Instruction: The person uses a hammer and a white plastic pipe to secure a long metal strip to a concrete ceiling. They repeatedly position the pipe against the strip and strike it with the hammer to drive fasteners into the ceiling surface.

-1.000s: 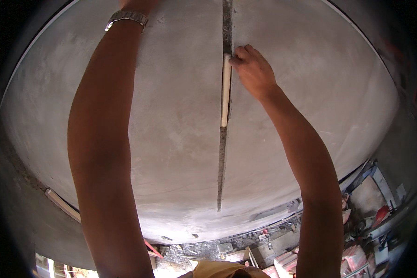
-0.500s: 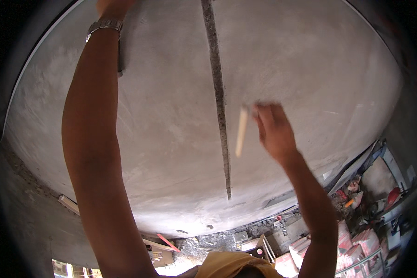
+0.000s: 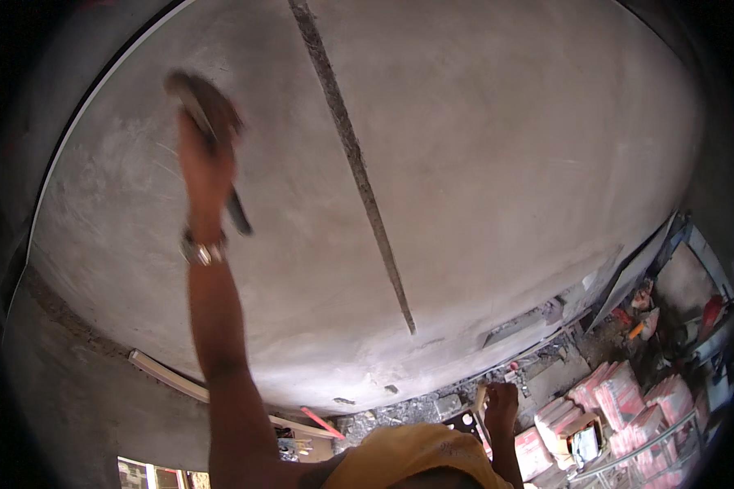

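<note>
Stretched up at the left, my left hand (image 3: 208,167) is closed around a plastering trowel (image 3: 238,213) close to the grey plastered wall (image 3: 506,163). Motion blurs the hand, and the trowel's dark, narrow blade shows past both sides of it. A metal watch (image 3: 204,248) is on that wrist. Lower down, near my body, my right hand (image 3: 502,403) is closed on a pale wooden piece (image 3: 482,401), seen edge-on, its full shape hidden. To the right of my left hand, a rough dark groove (image 3: 355,163) runs down the wall.
Pinkish stacked packages (image 3: 620,395) and an open cardboard box (image 3: 583,440) stand at the lower right. Rubble (image 3: 444,405) lies along the wall's foot. A pale strip (image 3: 167,376) is at the lower left, and a red bar (image 3: 322,422) lies near my yellow clothing (image 3: 408,456).
My left hand has come down from the top edge with the trowel. My right hand has dropped from mid-wall to beside my body, carrying the wooden piece. The view has shifted slightly.
</note>
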